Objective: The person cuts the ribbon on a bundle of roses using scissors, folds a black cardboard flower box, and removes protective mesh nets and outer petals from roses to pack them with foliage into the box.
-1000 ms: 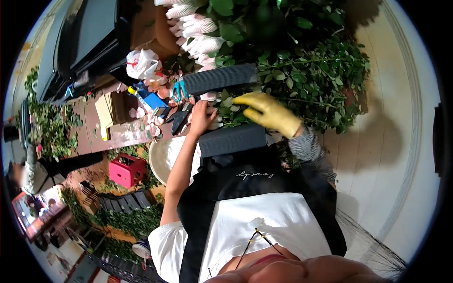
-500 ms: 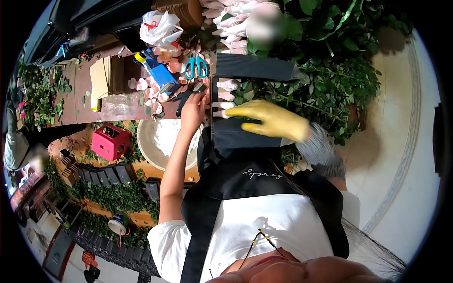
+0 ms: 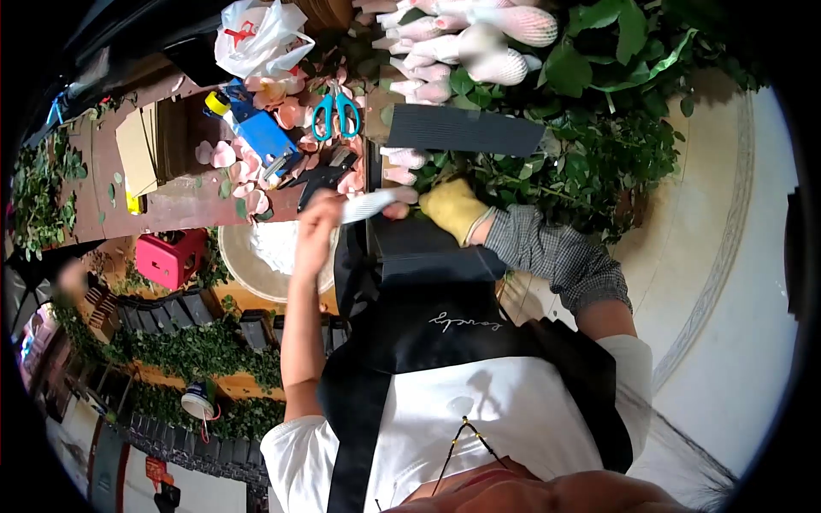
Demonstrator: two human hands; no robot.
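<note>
My left hand [image 3: 318,224], bare and slightly blurred, has its fingers closed on one end of a white mesh flower sleeve [image 3: 363,208]. The sleeve stretches right, to a pinkish rose bud [image 3: 398,209] beside my right hand. My right hand [image 3: 455,210], in a yellow glove, is curled closed at the bud's stem side; the stem itself is hidden. Sleeved buds [image 3: 405,158] lie just above, between a dark corrugated board [image 3: 466,130] and another dark board [image 3: 436,248] close to my apron. Left of the sleeve lies a black hand tool [image 3: 327,178].
Teal scissors [image 3: 336,116], a blue box [image 3: 267,137] and loose pink petals [image 3: 222,155] lie on the table. More sleeved roses [image 3: 522,24] are piled at the top, with leafy stems [image 3: 599,162] to the right. A white basin [image 3: 235,261] and pink stool [image 3: 171,258] stand below left.
My left hand has left the black tool's side and now holds the mesh sleeve. My right hand's spread fingers have curled closed beside the bud. The view has shifted slightly.
</note>
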